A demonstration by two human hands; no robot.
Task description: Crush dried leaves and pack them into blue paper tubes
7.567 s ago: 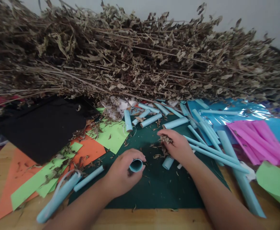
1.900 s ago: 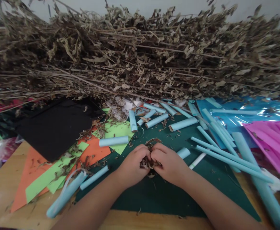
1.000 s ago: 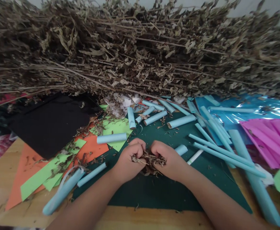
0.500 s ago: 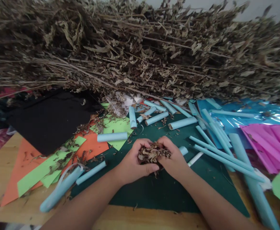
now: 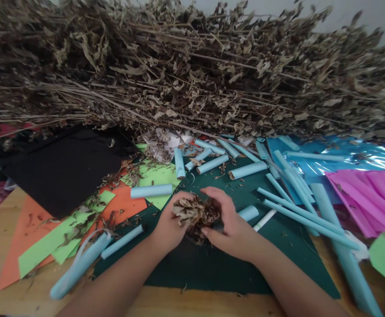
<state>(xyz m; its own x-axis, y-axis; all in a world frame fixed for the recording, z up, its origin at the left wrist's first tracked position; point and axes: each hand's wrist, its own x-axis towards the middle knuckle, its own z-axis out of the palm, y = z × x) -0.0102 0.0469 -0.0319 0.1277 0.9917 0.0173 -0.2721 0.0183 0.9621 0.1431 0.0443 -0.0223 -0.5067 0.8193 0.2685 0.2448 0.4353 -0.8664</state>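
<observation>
1. Here I see the left hand [image 5: 167, 222] and right hand [image 5: 230, 224] cupped together, fingers [image 5: 212, 193] curled around a clump of dried leaves [image 5: 192, 213].
2. It's held just above the green mat [image 5: 218, 268], near blue paper rolls [image 5: 151, 190].

no readable txt, no labels, no nos. or signs
</observation>
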